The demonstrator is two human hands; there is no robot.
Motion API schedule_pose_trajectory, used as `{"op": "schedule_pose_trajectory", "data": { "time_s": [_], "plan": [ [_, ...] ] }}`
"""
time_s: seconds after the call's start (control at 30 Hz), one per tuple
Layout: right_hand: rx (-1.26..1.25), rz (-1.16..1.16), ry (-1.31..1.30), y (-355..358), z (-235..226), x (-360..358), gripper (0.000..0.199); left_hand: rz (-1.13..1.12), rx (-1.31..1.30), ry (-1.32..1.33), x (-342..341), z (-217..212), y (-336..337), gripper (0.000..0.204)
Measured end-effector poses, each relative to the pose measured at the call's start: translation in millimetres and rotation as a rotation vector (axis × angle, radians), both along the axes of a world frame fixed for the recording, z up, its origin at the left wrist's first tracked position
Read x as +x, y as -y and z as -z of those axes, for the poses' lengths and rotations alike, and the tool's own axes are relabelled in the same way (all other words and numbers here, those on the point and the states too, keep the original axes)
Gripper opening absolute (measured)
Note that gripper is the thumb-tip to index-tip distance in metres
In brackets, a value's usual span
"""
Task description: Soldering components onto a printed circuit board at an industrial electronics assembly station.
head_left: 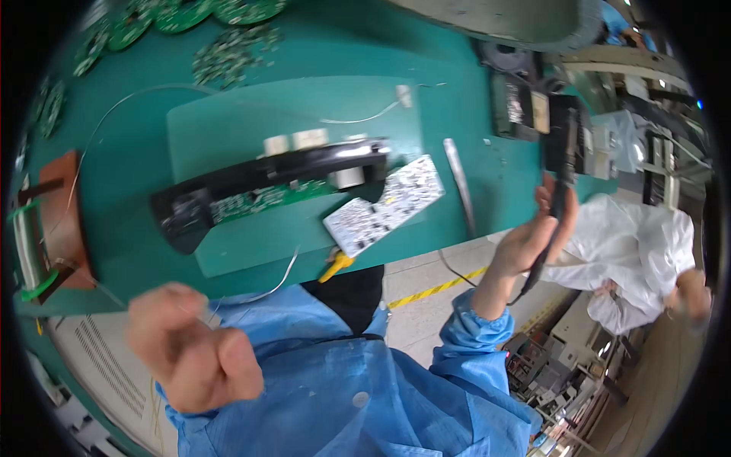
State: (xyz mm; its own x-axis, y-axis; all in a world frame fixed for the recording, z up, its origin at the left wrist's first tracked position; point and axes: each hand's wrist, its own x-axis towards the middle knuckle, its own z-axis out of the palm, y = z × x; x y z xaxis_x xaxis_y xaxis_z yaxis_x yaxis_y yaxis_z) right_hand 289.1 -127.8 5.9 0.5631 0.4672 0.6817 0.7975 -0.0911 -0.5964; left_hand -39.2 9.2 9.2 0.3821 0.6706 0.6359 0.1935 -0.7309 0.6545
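Note:
Near the bench's front left edge, my left hand is closed on a thin solder wire, whose free end sticks out toward the mat. My right hand, raised at the right, grips a black soldering iron; its upper end overlaps dark equipment behind. Between the hands, a long black curved frame lies on the mat, with a green circuit board along its inner side and white blocks behind. Partly under its right end, a whitish board dotted with small parts lies at a slant.
A wire spool on a brown stand is at left. Green boards and small loose pieces lie far left. A metal strip is right of the mat. A person in white is at right.

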Motion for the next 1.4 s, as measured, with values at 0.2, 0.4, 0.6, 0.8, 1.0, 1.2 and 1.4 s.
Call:
{"op": "schedule_pose_trajectory", "data": {
  "time_s": [0.2, 0.4, 0.6, 0.8, 1.0, 1.2, 1.4],
  "plan": [
    [-0.308, 0.127, -0.007, 0.0, 2.4, 1.5, 0.039, 0.126, -0.549, -0.192, 19.0, -15.7, -55.8, 0.08],
    [-0.068, -0.301, -0.093, -33.1, -0.4, -85.1, 0.046, 0.301, -0.609, -0.34, 25.2, -6.7, -70.1, 0.057],
    [0.052, -0.496, -0.377, -57.0, 9.6, -118.2, 0.076, 0.286, -0.119, -0.206, 29.7, -23.7, -61.1, 0.03],
    [0.225, -0.38, -0.476, -49.4, -3.4, -119.2, 0.077, 0.169, -0.115, -0.255, 36.5, -56.7, -36.7, 0.034],
    [0.36, -0.308, -0.552, -48.7, -21.6, -122.6, 0.077, 0.153, -0.086, -0.248, 37.1, -76.8, -30.4, 0.034],
    [0.368, -0.325, -0.522, -40.5, -20.3, -124.1, 0.076, 0.163, -0.051, -0.271, 35.1, -81.6, -23.8, 0.028],
    [0.36, -0.343, -0.506, -39.2, -23.6, -126.6, 0.076, 0.095, -0.028, -0.105, 43.5, -82.5, -21.2, 0.02]
  ]
}}
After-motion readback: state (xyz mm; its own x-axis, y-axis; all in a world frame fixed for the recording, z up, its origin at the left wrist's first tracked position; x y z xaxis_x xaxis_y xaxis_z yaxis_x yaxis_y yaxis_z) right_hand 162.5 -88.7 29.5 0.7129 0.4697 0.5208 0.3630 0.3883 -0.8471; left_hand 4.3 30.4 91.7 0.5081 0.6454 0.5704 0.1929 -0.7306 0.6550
